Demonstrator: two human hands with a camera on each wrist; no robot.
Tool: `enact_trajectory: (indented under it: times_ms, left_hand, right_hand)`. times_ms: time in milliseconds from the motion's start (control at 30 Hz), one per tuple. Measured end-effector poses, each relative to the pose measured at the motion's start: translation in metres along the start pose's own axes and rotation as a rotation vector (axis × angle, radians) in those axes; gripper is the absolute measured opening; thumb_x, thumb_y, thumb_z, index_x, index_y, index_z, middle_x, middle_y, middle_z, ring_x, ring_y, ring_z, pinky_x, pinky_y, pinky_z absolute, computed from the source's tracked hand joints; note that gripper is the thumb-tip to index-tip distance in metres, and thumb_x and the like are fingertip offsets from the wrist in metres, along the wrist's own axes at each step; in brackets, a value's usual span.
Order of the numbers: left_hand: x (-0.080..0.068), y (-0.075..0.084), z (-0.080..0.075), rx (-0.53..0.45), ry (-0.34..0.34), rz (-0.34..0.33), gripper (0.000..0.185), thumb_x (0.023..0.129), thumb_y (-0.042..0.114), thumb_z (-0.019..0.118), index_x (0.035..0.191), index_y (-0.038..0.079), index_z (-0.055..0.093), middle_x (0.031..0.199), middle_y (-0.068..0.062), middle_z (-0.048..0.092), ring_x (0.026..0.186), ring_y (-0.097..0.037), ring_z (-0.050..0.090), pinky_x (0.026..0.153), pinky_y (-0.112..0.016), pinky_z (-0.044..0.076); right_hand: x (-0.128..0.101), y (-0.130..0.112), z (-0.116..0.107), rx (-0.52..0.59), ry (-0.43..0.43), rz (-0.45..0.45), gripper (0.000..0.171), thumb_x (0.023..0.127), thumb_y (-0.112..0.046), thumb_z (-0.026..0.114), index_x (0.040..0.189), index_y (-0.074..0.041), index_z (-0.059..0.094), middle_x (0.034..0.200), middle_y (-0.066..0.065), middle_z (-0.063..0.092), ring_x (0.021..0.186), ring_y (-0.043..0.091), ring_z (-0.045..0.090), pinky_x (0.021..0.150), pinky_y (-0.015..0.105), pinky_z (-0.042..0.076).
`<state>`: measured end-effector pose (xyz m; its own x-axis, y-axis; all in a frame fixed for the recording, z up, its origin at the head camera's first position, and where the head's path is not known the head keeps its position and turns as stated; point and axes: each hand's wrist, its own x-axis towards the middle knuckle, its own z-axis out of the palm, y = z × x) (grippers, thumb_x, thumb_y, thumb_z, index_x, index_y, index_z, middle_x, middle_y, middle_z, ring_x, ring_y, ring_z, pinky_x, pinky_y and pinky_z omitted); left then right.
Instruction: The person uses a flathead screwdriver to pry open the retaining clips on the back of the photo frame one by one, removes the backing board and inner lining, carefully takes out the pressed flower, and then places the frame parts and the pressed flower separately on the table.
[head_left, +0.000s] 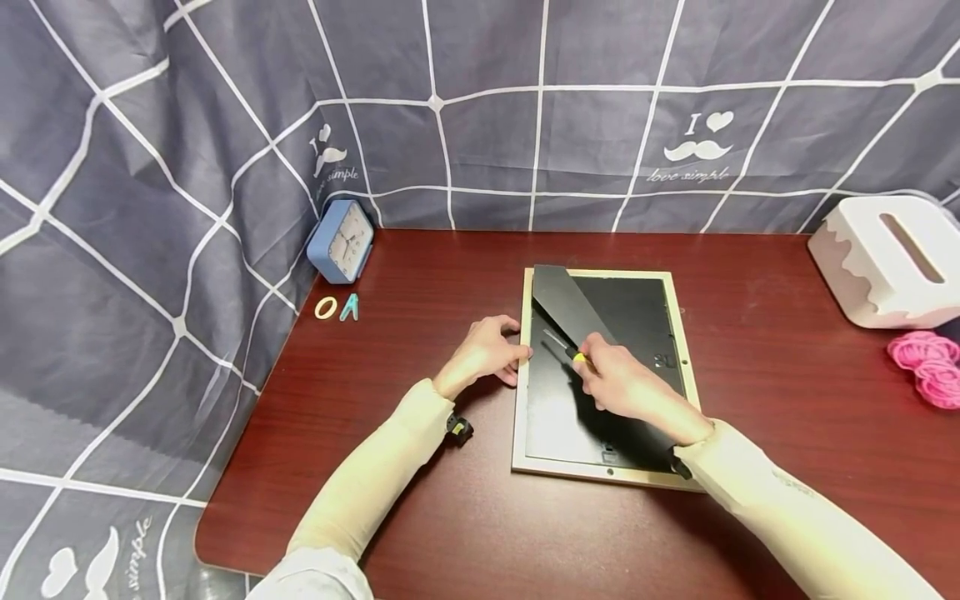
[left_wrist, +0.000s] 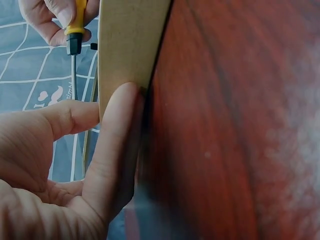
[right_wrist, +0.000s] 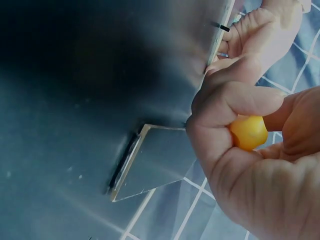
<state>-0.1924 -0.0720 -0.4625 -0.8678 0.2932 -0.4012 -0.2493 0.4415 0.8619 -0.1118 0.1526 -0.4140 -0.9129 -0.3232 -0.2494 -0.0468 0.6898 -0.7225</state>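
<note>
The picture frame [head_left: 606,375] lies face down, centre of the table [head_left: 787,350]. The right hand [head_left: 626,385] grips a yellow-handled screwdriver [head_left: 564,347], its shaft angled toward the frame's left rim under the raised black stand [head_left: 566,302]. The left hand [head_left: 483,350] presses straight fingers [left_wrist: 117,150] against that rim, grasping nothing. Recommended: keep the tip low and maintain counter-pressure on the rim. Open table lies left and near; the tissue box [head_left: 888,260] and pink cord [head_left: 924,363] sit well right.
</note>
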Motion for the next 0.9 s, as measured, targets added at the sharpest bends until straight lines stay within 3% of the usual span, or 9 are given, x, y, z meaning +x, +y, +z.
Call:
enact_trajectory:
  times_ms: [133,333,433,600,667,900]
  left_hand:
    - [-0.001,-0.002,-0.002,-0.018,0.005,-0.003,0.059,0.095,0.004,0.08,0.148,-0.003,0.056,0.077,-0.013,0.075,0.056,-0.017,0.073,0.059,-0.038,0.071]
    - [0.0,-0.004,-0.006,-0.063,-0.05,-0.013,0.062,0.095,0.005,0.081,0.151,-0.002,0.054,0.077,-0.012,0.074,0.056,-0.017,0.074,0.062,-0.039,0.072]
    - [0.001,-0.002,-0.01,-0.081,-0.096,-0.02,0.063,0.096,0.005,0.08,0.152,-0.001,0.051,0.078,-0.011,0.073,0.055,-0.018,0.074,0.064,-0.04,0.073]
    - [0.002,0.002,-0.012,-0.074,-0.112,-0.03,0.063,0.097,0.005,0.079,0.152,-0.001,0.049,0.079,-0.011,0.073,0.054,-0.018,0.074,0.064,-0.04,0.073]
    - [0.003,0.002,-0.01,-0.056,-0.097,-0.028,0.061,0.097,0.005,0.078,0.151,-0.001,0.05,0.079,-0.012,0.073,0.054,-0.019,0.074,0.063,-0.039,0.072]
    - [0.002,0.003,-0.001,0.021,-0.036,-0.03,0.064,0.093,0.004,0.071,0.153,0.001,0.048,0.079,-0.014,0.071,0.05,-0.019,0.073,0.059,-0.038,0.071]
  right_hand:
    - [0.011,0.011,0.008,-0.036,0.014,-0.025,0.012,0.113,-0.013,0.053,0.112,-0.002,0.05,0.078,0.005,0.059,0.059,0.015,0.061,0.055,0.026,0.056]
    - [0.033,0.057,0.021,-0.245,0.065,-0.071,0.007,0.103,-0.018,0.064,0.105,-0.014,0.059,0.082,-0.002,0.063,0.074,0.014,0.059,0.067,0.029,0.049]
    - [0.021,0.041,0.006,-0.266,0.04,-0.083,0.004,0.097,-0.012,0.065,0.1,-0.013,0.066,0.086,0.001,0.071,0.078,0.017,0.063,0.071,0.035,0.054]
    - [0.024,0.054,-0.001,-0.256,0.043,-0.153,0.01,0.091,-0.011,0.067,0.096,-0.018,0.071,0.086,-0.003,0.074,0.077,0.014,0.065,0.069,0.032,0.054]
    - [0.025,0.057,0.0,-0.239,0.038,-0.163,0.008,0.093,-0.011,0.067,0.097,-0.017,0.07,0.083,-0.003,0.072,0.075,0.013,0.063,0.067,0.031,0.053]
    - [0.0,0.009,-0.006,-0.128,-0.028,-0.054,0.013,0.105,-0.008,0.063,0.114,0.001,0.063,0.077,0.003,0.069,0.066,0.011,0.067,0.064,0.028,0.055]
